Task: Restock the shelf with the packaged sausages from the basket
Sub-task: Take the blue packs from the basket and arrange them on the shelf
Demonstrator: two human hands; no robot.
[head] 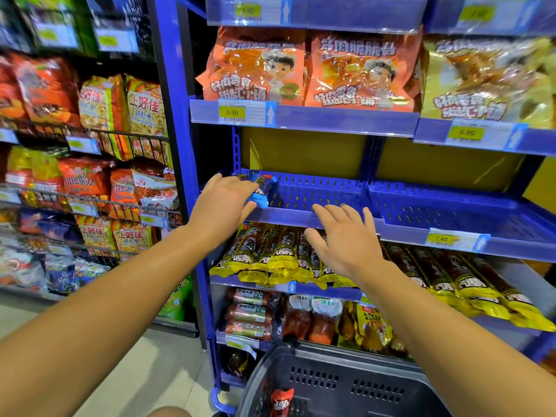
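My left hand [224, 198] rests on a blue-wrapped sausage pack [262, 191] at the left end of the blue perforated shelf [325, 195]; its fingers lie over the pack. My right hand [340, 236] hovers with fingers spread at the shelf's front edge and holds nothing. Low in the view sits the dark grey basket [340, 383], with one red-wrapped sausage pack [281, 401] showing at its left side.
Yellow-ended sausage sticks [270, 254] fill the shelf just below. Orange snack bags [255, 67] stand on the shelf above. A black wire rack of snack bags [90, 176] is to the left. More packaged meats [301, 317] sit lower down.
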